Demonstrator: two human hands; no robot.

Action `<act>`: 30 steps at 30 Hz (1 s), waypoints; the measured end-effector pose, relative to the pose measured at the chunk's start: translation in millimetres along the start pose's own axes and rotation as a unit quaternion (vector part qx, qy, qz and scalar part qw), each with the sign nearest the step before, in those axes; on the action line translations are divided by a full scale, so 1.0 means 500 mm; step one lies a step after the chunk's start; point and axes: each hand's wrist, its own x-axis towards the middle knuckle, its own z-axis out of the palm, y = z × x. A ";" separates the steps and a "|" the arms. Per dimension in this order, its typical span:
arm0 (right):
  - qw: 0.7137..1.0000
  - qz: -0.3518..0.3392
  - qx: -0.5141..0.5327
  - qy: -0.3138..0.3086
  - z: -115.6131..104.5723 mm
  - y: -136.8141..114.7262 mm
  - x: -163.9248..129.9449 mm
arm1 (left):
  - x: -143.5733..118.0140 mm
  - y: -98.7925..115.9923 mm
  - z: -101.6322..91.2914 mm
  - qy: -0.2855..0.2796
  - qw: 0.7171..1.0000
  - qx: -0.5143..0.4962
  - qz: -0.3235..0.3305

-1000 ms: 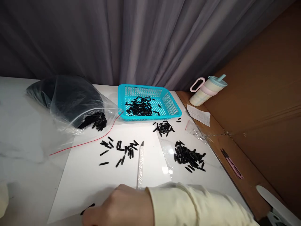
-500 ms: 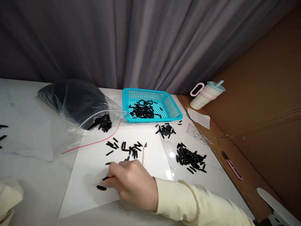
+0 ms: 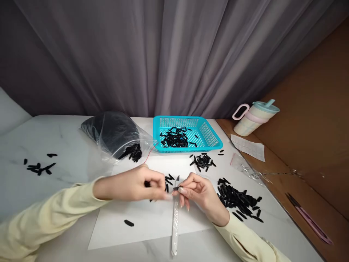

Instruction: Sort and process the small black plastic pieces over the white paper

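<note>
My right hand (image 3: 200, 194) pinches a small black strip-like piece (image 3: 176, 188) between thumb and fingertips above the white paper (image 3: 109, 225). Close by on its left is my left hand (image 3: 133, 183), its fingers curled towards the thumb. The left fingertips are smeared, so anything held there is hidden. Below the right fingers a knife (image 3: 175, 225) with a pointed blade and a pale, wrapped-looking handle lies on the paper. One loose black piece (image 3: 129, 222) rests near the front; other black pieces (image 3: 169, 179) are partly covered by my hands.
Behind the paper stand a blue basket (image 3: 215, 143) holding black pieces and a clear bag (image 3: 114, 131) full of dark contents. Black heaps (image 3: 240, 198) lie to the right, a scattered group (image 3: 40, 168) far left. A tumbler (image 3: 253, 118) and pink-handled tweezers (image 3: 308, 218) are at the right.
My right hand has lifted from the paper with a black piece and turned. My left hand has come in from the left edge to meet it. The view has shifted left, and the knife lies closer.
</note>
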 end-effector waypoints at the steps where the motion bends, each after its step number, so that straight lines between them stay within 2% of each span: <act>1: 1.000 -0.006 0.006 0.004 0.001 0.003 0.000 | 0.013 -0.008 0.012 -0.010 1.000 -0.015 -0.020; 4: 0.999 -0.019 0.012 0.029 0.005 0.015 -0.001 | 0.048 -0.042 0.059 0.010 0.992 -0.100 -0.082; 6: 0.998 -0.026 0.008 0.050 0.007 0.023 -0.001 | 0.057 -0.062 0.084 0.007 0.989 -0.127 -0.071; 9: 0.997 -0.019 0.002 0.070 0.009 0.033 -0.001 | 0.052 -0.079 0.102 0.003 0.982 -0.177 -0.063; 13: 0.998 0.001 -0.013 0.064 0.008 0.039 0.000 | 0.040 -0.084 0.102 -0.015 0.962 -0.257 -0.085; 17: 0.999 0.009 -0.028 0.031 0.002 0.039 0.000 | 0.040 -0.084 0.100 -0.029 0.947 -0.302 -0.103; 22: 0.998 0.060 -0.015 -0.009 -0.006 0.039 0.002 | 0.041 -0.088 0.100 -0.022 0.946 -0.309 -0.098; 30: 0.997 0.061 -0.023 -0.028 -0.007 0.038 0.003 | 0.042 -0.091 0.099 -0.019 0.948 -0.300 -0.108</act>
